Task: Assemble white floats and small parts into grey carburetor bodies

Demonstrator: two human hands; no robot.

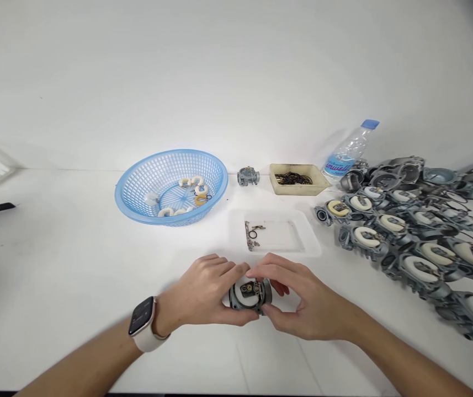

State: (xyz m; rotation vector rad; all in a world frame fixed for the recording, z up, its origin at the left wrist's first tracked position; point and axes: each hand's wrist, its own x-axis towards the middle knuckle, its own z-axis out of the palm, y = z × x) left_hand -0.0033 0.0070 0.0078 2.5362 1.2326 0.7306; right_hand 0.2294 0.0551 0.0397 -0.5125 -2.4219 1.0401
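Note:
A grey metal carburetor [266,290] with a white C-shaped float [241,298] on its upturned face is held close to the table's front middle. Wrapped round its left side is my left hand [209,289], thumb along the near edge and index finger at the far edge. My right hand [302,300] grips the right side, its index fingertip on the far rim and its thumb at the near rim. Brass-coloured parts show in the middle of the carburetor, inside the float's curve. The fingers partly cover its edges.
Behind my hands lies a shallow clear tray [311,240] with small fittings and a black ring. A blue basket [126,207] holds several floats; a cream box [300,189] holds black rings. Beyond are another carburetor [248,176] and a water bottle [346,154]. Several carburetors [422,268] crowd the right.

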